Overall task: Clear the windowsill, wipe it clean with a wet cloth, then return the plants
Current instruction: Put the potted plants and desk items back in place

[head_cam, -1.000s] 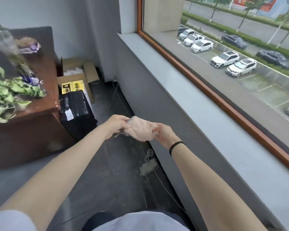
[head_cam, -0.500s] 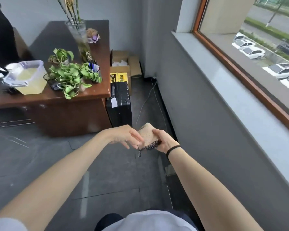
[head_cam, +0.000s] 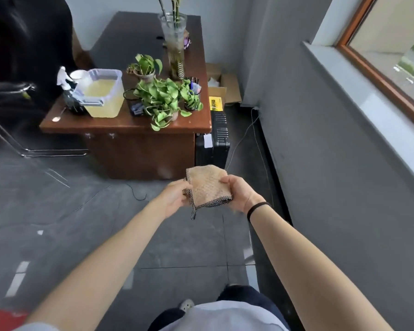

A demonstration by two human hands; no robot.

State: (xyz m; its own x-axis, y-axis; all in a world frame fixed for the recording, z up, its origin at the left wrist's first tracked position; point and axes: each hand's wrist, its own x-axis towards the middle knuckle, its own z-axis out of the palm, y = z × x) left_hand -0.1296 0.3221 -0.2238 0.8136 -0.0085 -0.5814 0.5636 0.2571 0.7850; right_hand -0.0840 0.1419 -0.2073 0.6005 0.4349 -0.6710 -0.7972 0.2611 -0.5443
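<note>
Gripping the cloth (head_cam: 208, 187) crosswise, left hand (head_cam: 175, 197) and right hand (head_cam: 240, 193) curl fingers (head_cam: 227, 180) round edges.

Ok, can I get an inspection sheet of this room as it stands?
Surface: sill, nothing seen on the stretch in view.
Job's things: cloth held up; plants and vase on the desk.
Clutter: tub and pen cup on the desk; suitcase and boxes beside it.
Hands: left hand and right hand both grip the cloth.
Cables: cable trails over the floor by the wall.
Surroundings: window above the sill.
</note>
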